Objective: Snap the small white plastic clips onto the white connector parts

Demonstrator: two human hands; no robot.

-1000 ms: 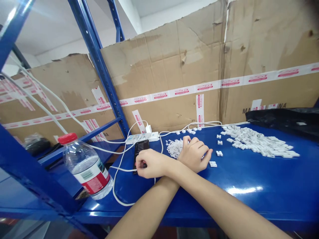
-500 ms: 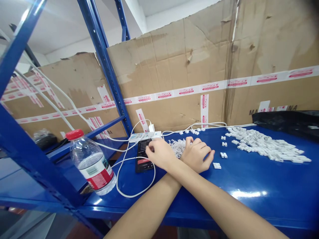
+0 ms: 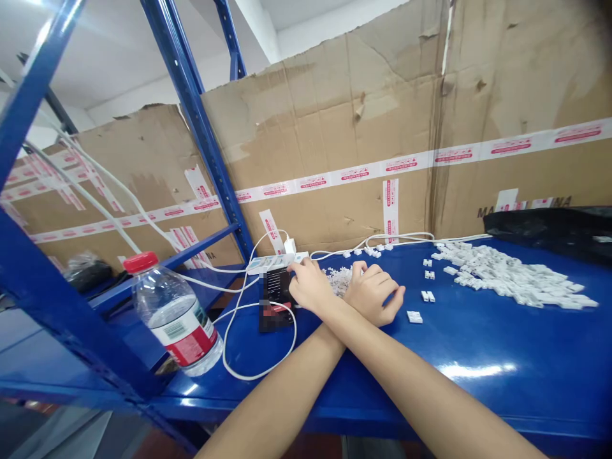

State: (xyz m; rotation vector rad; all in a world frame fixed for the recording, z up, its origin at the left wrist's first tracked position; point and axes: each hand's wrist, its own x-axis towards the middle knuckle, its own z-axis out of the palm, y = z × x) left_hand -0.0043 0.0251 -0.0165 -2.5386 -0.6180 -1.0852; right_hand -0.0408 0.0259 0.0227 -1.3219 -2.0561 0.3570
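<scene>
My forearms are crossed at the wrists, the right one on top. My right hand (image 3: 312,285) is on the left side, beside the dark phone (image 3: 277,299), its fingers loosely bent and nothing seen in it. My left hand (image 3: 373,294) rests on the right with curled fingers and the thumb held apart, empty as far as it shows. Behind and between the hands lies a pile of tiny white pieces (image 3: 338,279), partly hidden. Right of my left hand, a few white connector-like blocks (image 3: 414,317) stand in a loose column on the blue table (image 3: 478,344).
A large heap of white blocks (image 3: 516,277) spreads at the right, near a black plastic bag (image 3: 549,236). On the left are a red-capped water bottle (image 3: 179,319), a looping white cable (image 3: 229,363), a power strip (image 3: 268,262) and blue rack posts. Cardboard (image 3: 335,127) stands behind.
My right hand has shifted slightly, and its fingers have loosened from a curled, pinch-like pose. My left hand appears slightly farther left, as the view has moved a little.
</scene>
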